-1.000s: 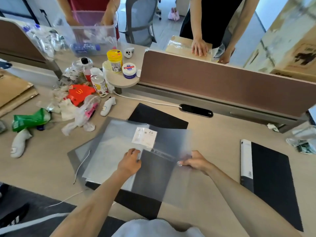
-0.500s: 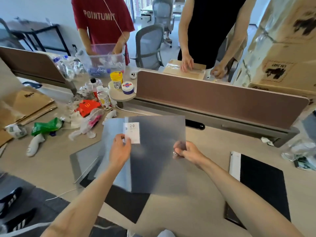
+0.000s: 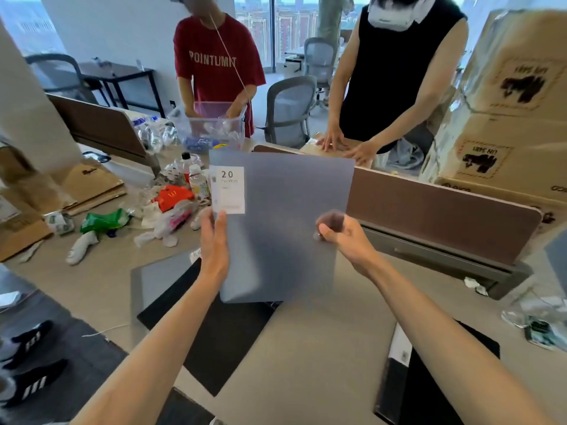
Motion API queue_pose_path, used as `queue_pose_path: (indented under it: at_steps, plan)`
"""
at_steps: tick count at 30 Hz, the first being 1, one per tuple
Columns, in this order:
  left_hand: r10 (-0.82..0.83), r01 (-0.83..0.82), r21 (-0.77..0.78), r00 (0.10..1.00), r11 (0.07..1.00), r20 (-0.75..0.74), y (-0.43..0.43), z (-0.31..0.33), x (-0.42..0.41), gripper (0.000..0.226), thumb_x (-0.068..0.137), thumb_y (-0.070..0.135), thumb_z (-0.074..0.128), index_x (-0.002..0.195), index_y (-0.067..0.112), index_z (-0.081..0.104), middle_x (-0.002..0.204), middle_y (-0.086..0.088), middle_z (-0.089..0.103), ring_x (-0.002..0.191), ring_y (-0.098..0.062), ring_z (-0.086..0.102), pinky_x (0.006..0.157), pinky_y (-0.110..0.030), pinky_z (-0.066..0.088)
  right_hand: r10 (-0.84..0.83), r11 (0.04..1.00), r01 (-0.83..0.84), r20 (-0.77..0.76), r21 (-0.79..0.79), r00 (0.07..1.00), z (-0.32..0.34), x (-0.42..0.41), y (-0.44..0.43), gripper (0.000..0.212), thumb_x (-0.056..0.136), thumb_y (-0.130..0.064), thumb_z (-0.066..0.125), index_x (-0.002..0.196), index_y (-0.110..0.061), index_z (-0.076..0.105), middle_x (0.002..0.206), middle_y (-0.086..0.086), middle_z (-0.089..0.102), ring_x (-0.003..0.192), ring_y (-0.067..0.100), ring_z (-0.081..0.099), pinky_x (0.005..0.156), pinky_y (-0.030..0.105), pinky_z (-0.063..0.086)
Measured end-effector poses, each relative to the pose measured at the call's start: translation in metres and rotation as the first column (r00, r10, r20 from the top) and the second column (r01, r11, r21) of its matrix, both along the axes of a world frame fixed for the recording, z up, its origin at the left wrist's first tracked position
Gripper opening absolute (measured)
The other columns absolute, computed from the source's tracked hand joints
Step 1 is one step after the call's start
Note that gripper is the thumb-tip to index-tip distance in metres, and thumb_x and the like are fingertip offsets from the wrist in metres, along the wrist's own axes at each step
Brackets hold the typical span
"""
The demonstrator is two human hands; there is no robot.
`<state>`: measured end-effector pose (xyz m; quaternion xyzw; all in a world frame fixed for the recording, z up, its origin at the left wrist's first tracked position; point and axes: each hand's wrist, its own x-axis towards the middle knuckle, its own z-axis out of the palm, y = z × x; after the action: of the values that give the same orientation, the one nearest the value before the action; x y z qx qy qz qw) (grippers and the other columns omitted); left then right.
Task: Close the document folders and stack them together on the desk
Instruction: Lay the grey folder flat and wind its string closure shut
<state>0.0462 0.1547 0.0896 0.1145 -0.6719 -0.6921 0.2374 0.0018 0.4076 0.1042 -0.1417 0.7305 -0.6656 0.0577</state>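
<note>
Left hand and right hand are pinching the grey folder upright at opposite edges; black folder is lying below the fingers.

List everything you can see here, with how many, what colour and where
Grey folder: one, translucent grey with a white "20" label, held upright above the desk.
Black folders: two, one lying under the raised one, one at right with a white spine.
Desk: one, beige.
Divider panel: one, brown, behind the folder.
Litter pile: bottles, wrappers, red and green packets, left.
Clear bin: one, far side.
Cardboard boxes: stacked, right.
Bystanders: two, red shirt, black top.
Left hand: folder's left edge.
Right hand: pinching its right edge.
</note>
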Motion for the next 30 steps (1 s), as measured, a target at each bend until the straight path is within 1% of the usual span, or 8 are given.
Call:
queue_pose_path:
  at_steps: [5,9,13,15,19,22,26,30]
  plan:
    - [-0.114,0.117,-0.035,0.989,0.992,0.09,0.009,-0.001,-0.004,0.026,0.091,0.03,0.061,0.114,0.021,0.054,0.11,0.003,0.065,0.094,-0.01,0.065,0.08,-0.034,0.054,-0.182,0.981,0.183,-0.013,0.064,0.983,-0.003,-0.008,0.003,0.016,0.089,0.005,0.058,0.093,-0.01,0.056,0.081,0.007,0.06,0.067,0.007,0.06,0.061,0.01,0.047]
    - [-0.141,0.142,0.006,0.973,0.99,0.183,0.015,-0.01,-0.01,0.027,0.089,0.031,0.064,0.113,0.019,0.058,0.112,-0.003,0.066,0.099,-0.02,0.066,0.086,-0.045,0.056,-0.318,0.91,0.318,-0.045,0.265,0.947,-0.023,-0.012,0.002,0.027,0.083,-0.002,0.068,0.102,-0.011,0.05,0.083,-0.006,0.054,0.074,0.005,0.053,0.061,0.008,0.041]
    - [-0.278,0.236,0.181,0.925,0.955,0.259,0.011,-0.015,-0.015,0.025,0.09,0.024,0.063,0.114,0.018,0.061,0.11,-0.006,0.068,0.097,-0.024,0.067,0.081,-0.043,0.056,-0.363,0.85,0.324,0.015,0.416,0.932,-0.048,-0.021,0.011,0.064,0.078,-0.027,0.077,0.13,-0.01,0.043,0.122,0.004,0.048,0.114,0.018,0.048,0.096,0.031,0.043]
    - [-0.312,0.242,0.246,0.898,0.939,0.31,0.001,-0.023,-0.021,0.026,0.09,0.023,0.062,0.114,0.015,0.062,0.109,-0.01,0.069,0.094,-0.026,0.068,0.077,-0.042,0.055,-0.321,0.891,0.235,0.173,0.388,0.931,-0.057,-0.019,0.015,0.074,0.078,-0.038,0.076,0.138,-0.013,0.039,0.128,0.0,0.047,0.117,0.015,0.048,0.098,0.036,0.043]
    - [-0.365,0.228,0.341,0.832,0.912,0.418,-0.016,-0.056,-0.034,0.021,0.092,0.026,0.057,0.109,0.014,0.063,0.109,-0.014,0.069,0.095,-0.03,0.066,0.083,-0.044,0.054,-0.178,0.959,0.054,0.444,0.277,0.878,-0.078,-0.008,0.019,0.038,0.087,-0.044,0.064,0.109,-0.013,0.065,0.107,0.003,0.067,0.096,0.016,0.062,0.081,0.03,0.048]
    - [-0.378,0.249,0.307,0.78,0.919,0.498,-0.019,-0.087,-0.043,0.02,0.093,0.026,0.057,0.108,0.013,0.059,0.113,-0.016,0.067,0.09,-0.027,0.066,0.081,-0.041,0.054,-0.209,0.954,0.063,0.502,0.292,0.839,-0.098,0.003,0.019,0.015,0.089,-0.033,0.063,0.095,-0.019,0.063,0.094,0.003,0.065,0.086,0.015,0.058,0.074,0.027,0.046]
    - [-0.423,0.313,0.285,0.672,0.906,0.607,-0.016,-0.119,-0.052,0.026,0.094,0.03,0.055,0.116,0.015,0.054,0.113,-0.013,0.064,0.09,-0.023,0.064,0.069,-0.036,0.052,-0.273,0.94,0.084,0.578,0.331,0.769,-0.123,0.019,0.021,0.007,0.09,-0.022,0.063,0.089,-0.017,0.058,0.094,0.004,0.065,0.088,0.016,0.059,0.074,0.028,0.047]
    - [-0.457,0.456,0.186,0.605,0.87,0.652,-0.009,-0.138,-0.07,0.035,0.098,0.032,0.048,0.13,0.02,0.043,0.121,-0.006,0.055,0.099,-0.019,0.056,0.082,-0.037,0.047,-0.373,0.928,0.28,0.643,0.247,0.669,-0.135,0.029,0.018,0.014,0.09,-0.012,0.058,0.08,-0.019,0.05,0.085,0.005,0.062,0.075,0.017,0.056,0.06,0.028,0.04]
